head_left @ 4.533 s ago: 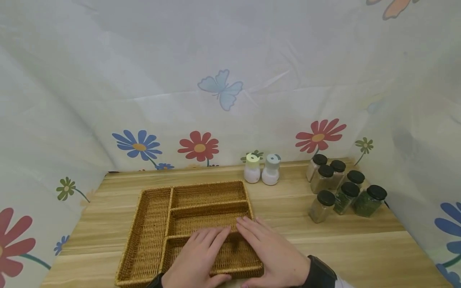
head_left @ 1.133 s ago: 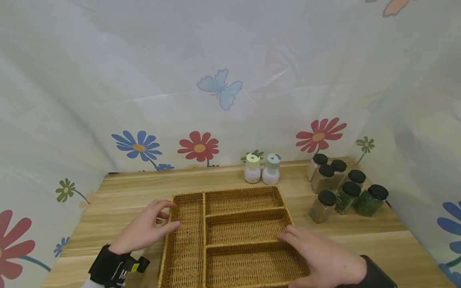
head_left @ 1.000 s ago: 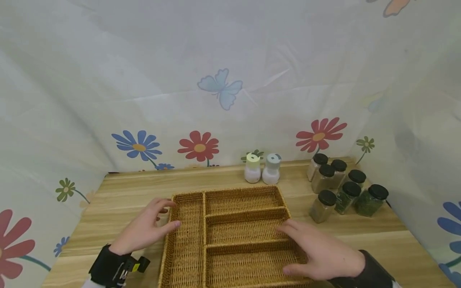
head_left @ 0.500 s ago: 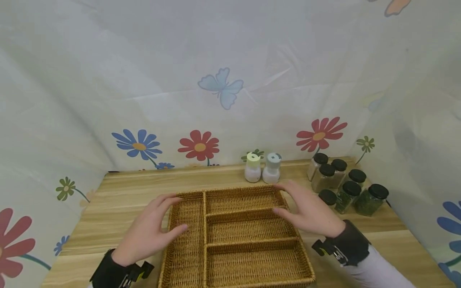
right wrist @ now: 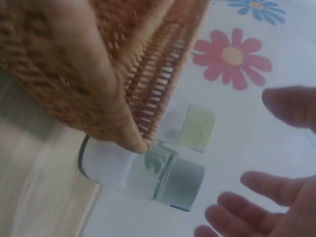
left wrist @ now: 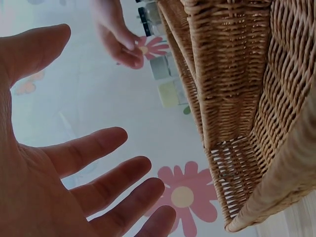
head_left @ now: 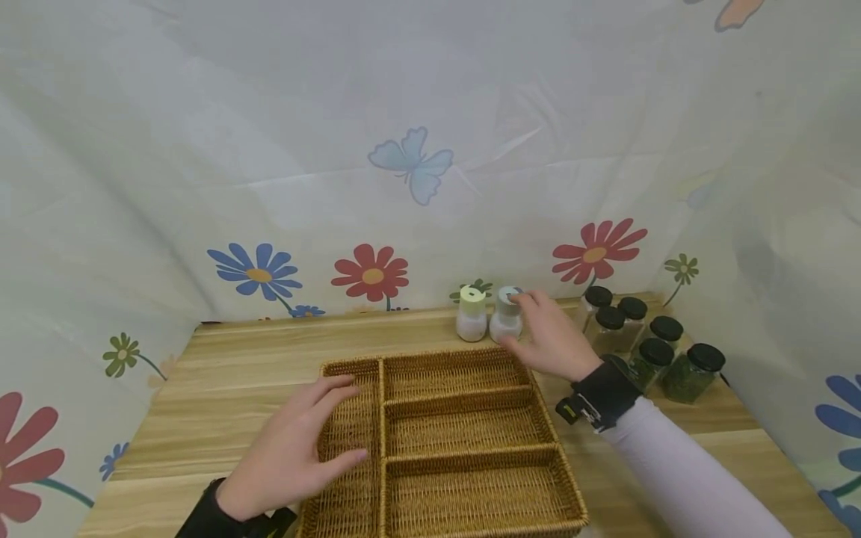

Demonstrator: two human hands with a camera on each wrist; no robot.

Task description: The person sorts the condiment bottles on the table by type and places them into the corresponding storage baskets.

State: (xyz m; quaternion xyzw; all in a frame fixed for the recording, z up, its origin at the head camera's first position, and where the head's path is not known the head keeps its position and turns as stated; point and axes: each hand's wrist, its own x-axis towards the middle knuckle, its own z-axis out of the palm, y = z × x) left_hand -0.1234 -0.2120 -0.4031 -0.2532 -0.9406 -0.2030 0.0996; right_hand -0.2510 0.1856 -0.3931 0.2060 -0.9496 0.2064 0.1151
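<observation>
A woven wicker basket point(head_left: 471, 453) with several compartments lies on the table. My left hand point(head_left: 296, 448) hovers over its left compartment, fingers spread and holding nothing; the left wrist view shows the same hand point(left wrist: 94, 187) apart from the basket wall point(left wrist: 227, 74). My right hand point(head_left: 554, 344) reaches past the basket's back right corner to a white shaker with a grey-blue cap point(head_left: 506, 323). In the right wrist view, a gap separates the fingers point(right wrist: 271, 185) from that cap point(right wrist: 183, 182). Beside it stands a matching shaker with a pale green cap point(head_left: 471, 323).
Several glass jars with black lids point(head_left: 693, 377) cluster at the back right; my right forearm and wrist hide part of them. A flower-printed white curtain point(head_left: 417, 217) closes off the back and sides. Wooden tabletop point(head_left: 235, 373) extends left of the basket.
Earlier the basket shifted right and nearer me between both hands. My right hand has since left its right side and moved back to the grey-blue-capped shaker. The left hand has drifted slightly right and nearer.
</observation>
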